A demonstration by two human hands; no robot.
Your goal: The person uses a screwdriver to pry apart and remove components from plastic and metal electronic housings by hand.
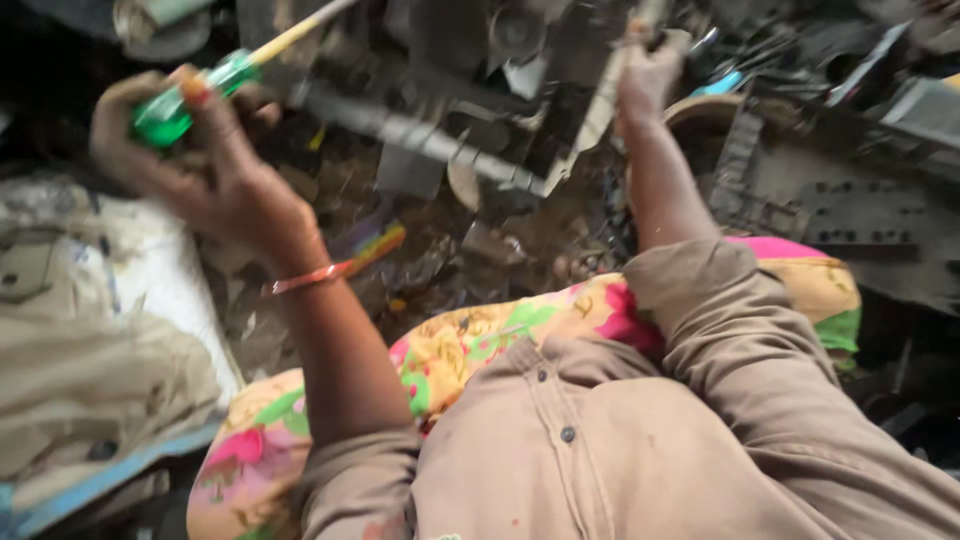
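My left hand (195, 150) is raised at the upper left and grips a screwdriver (190, 95) by its green translucent handle, its yellowish shaft pointing up and right. An orange thread band circles that wrist. My right hand (645, 75) reaches forward at the top centre-right and holds the edge of a grey metal frame (470, 150), a piece of dismantled equipment that lies tilted among the scrap. Both arms come out of rolled-up brown sleeves.
Dark scrap parts and black plastic casings (830, 190) fill the ground ahead and to the right. A dirty white and beige sack (100, 330) lies at the left. A flowered pink and yellow cloth (480, 340) covers my lap.
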